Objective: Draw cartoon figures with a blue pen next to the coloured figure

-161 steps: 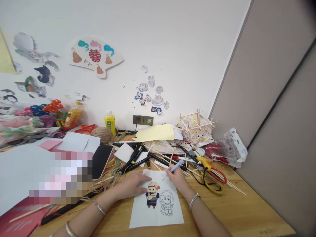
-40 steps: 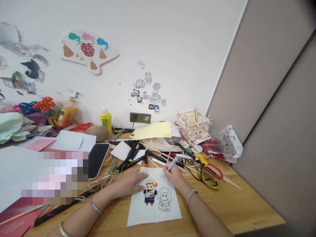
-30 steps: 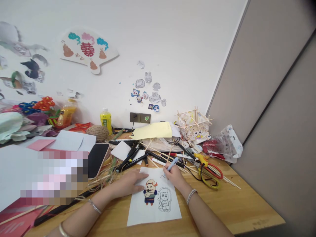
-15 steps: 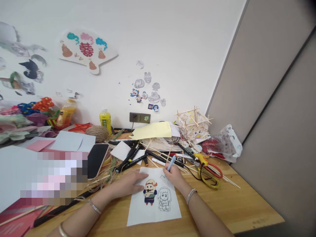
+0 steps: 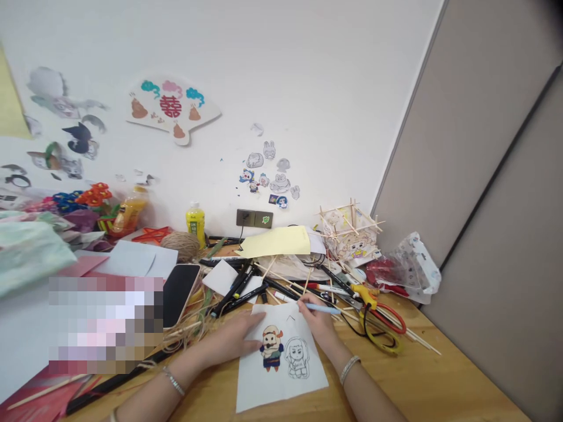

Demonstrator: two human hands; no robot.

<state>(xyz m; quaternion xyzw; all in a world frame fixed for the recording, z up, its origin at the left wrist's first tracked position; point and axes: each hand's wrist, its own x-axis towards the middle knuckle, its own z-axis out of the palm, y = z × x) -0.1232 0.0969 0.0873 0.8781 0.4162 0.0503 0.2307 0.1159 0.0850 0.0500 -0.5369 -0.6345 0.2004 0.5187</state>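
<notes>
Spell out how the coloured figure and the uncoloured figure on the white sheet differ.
The coloured figure is filled with cream, dark blue and orange; the uncoloured figure is only dark lines on white. The uncoloured figure has an extra contour around it; none shows around the coloured figure. The coloured figure lies next to the left hand; the uncoloured figure is farther right. Both are full-length cartoon figures on the same white sheet.

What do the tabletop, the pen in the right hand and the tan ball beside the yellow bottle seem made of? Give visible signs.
The tabletop: wood or wood veneer, slightly glossy; pale grain streaks show. The pen: probably smooth plastic, from its even pale-blue barrel. The tan ball: likely matte twine; wound strands show, though its fibre is unclear.
</notes>
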